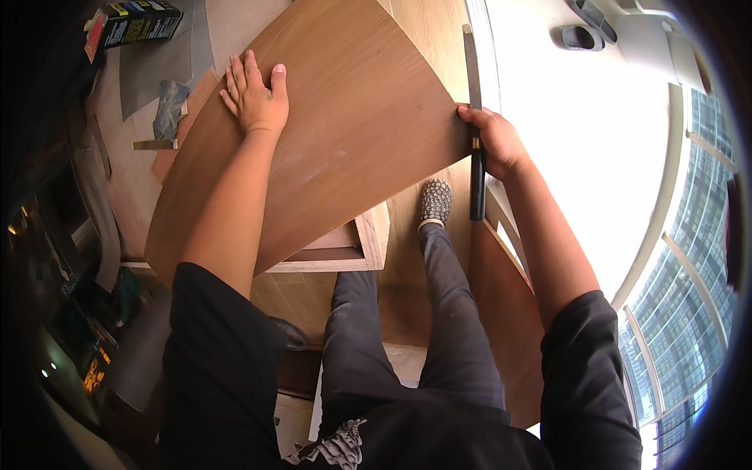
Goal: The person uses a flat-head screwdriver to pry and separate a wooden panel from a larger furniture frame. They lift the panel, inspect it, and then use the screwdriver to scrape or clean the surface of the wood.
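A large brown wood-grain panel (345, 102) lies tilted across the view, on top of a plywood box frame (376, 239). My left hand (258, 98) rests flat on its upper left part, fingers stretched and slightly apart. At the panel's right corner, my right hand (501, 141) is closed around a flat metal file (472, 74) with a black handle. The file stands lengthwise beside the panel's edge, its handle toward me. My right fingertips reach past the file to the panel corner; whether they press on the panel, I cannot tell.
Upper left, a black box (145, 23), grey sheets (157, 74) and a crumpled grey-blue piece (170, 110) lie on a pale surface. Another brown panel (505, 337) leans by my right leg. Grey slippers (578, 37) are at the upper right, near tall windows (681, 305).
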Tool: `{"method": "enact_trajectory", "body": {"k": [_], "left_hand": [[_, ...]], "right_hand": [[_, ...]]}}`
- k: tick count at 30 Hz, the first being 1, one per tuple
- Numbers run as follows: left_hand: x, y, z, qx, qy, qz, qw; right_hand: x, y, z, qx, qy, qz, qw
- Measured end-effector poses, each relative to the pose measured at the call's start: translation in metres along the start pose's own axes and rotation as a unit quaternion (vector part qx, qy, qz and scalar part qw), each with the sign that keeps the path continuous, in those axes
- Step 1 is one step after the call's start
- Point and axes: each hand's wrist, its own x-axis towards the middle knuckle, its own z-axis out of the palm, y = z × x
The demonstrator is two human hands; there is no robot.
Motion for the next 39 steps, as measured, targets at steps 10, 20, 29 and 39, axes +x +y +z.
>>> {"method": "enact_trajectory", "body": {"k": [10,20,29,39], "left_hand": [[-0.026,0.019,0.004,0.086,-0.021,-0.023,0.996],[-0.024,0.017,0.01,0.037,-0.014,-0.025,0.999],[-0.025,0.019,0.011,0.03,0.0,-0.016,0.999],[-0.026,0.009,0.019,0.057,0.014,0.004,0.998]], "right_hand": [[-0.009,-0.032,0.003,-0.075,0.004,-0.022,0.997],[-0.083,-0.015,-0.075,-0.23,0.137,-0.041,0.963],[-0.059,-0.023,-0.067,-0.326,0.049,-0.099,0.939],[-0.018,-0.041,-0.088,-0.533,-0.066,-0.119,0.835]]}}
